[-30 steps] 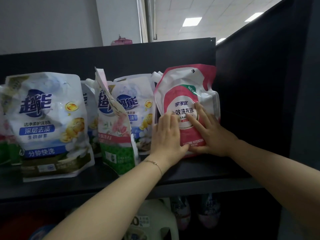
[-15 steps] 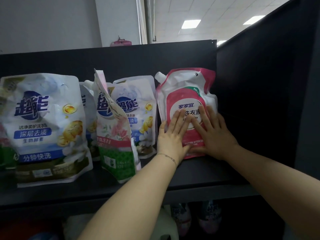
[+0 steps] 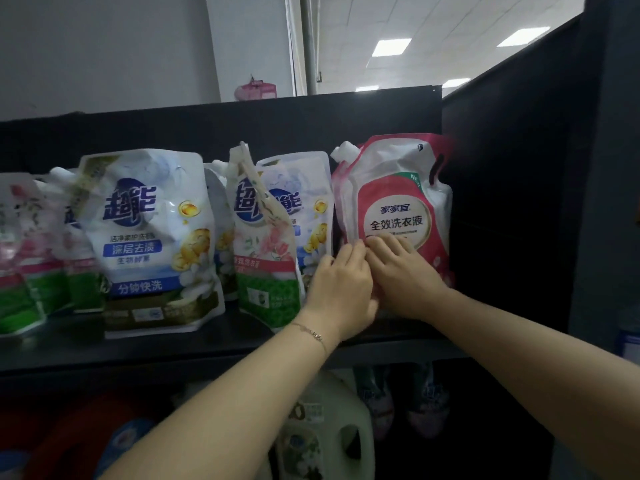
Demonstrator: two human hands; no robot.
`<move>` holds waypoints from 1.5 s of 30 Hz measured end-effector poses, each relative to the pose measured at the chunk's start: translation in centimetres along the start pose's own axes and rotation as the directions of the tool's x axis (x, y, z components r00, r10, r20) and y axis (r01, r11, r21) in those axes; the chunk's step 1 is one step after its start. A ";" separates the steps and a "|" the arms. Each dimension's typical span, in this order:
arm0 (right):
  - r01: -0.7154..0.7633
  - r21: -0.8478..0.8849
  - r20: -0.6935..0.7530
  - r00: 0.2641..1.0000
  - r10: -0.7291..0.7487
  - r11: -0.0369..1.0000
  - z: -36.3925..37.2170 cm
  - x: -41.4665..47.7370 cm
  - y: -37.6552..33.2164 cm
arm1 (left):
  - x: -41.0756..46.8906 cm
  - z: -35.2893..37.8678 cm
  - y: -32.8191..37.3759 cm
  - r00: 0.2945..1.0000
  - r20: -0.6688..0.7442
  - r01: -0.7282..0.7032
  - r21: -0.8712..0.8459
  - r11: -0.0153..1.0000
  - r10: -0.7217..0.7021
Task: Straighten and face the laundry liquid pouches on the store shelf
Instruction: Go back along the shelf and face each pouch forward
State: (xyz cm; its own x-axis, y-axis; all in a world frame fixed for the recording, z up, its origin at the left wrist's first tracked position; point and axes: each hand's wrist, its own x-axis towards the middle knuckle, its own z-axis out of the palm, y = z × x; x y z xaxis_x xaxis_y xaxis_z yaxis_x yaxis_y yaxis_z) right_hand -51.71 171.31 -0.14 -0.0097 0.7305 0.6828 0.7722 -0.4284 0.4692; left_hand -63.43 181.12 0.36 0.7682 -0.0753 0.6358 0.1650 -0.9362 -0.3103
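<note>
A red and white laundry liquid pouch [image 3: 398, 199] stands upright at the right end of the black shelf [image 3: 214, 344], label facing me. My left hand [image 3: 341, 285] holds its lower left edge, fingers curled around it. My right hand [image 3: 403, 271] lies on its lower front, fingers curved against it. Left of it stand a white and blue pouch [image 3: 304, 209], a green-bottomed pouch [image 3: 266, 258] turned sideways, and a large white and blue pouch [image 3: 152, 237] facing forward.
More pink and green pouches [image 3: 31, 251] crowd the shelf's left end. A black side panel [image 3: 512, 209] closes the shelf on the right, next to the red pouch. On the lower shelf stand a white jug [image 3: 325, 424] and other bottles.
Both hands have slid down from the label to the red pouch's lower part. The pouch now stands straighter with its label uncovered. The view has shifted right and down.
</note>
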 end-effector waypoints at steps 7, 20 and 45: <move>0.144 0.021 0.221 0.964 -0.145 0.989 2.4 5.2 -4.1 | -5.5 -3.0 -5.2 0.929 -0.157 -0.314 0.149 0.938 0.336; -0.175 -0.120 0.585 0.783 0.211 0.977 3.4 8.6 -6.6 | -10.6 -3.1 -11.0 0.909 0.123 0.413 -0.163 0.896 -0.397; -0.515 0.857 0.334 0.560 0.758 0.003 -2.2 6.2 -15.7 | -8.8 -2.2 -9.9 0.631 0.384 0.643 -0.745 0.178 -0.674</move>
State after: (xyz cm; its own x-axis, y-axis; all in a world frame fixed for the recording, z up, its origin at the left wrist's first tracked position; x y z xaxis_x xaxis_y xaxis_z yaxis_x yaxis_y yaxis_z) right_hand -65.33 181.41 -2.04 0.7919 0.2620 0.5516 0.5521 0.0788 -0.8300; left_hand -73.24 190.33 -0.62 0.6109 0.7156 0.3387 0.0631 -0.4705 0.8801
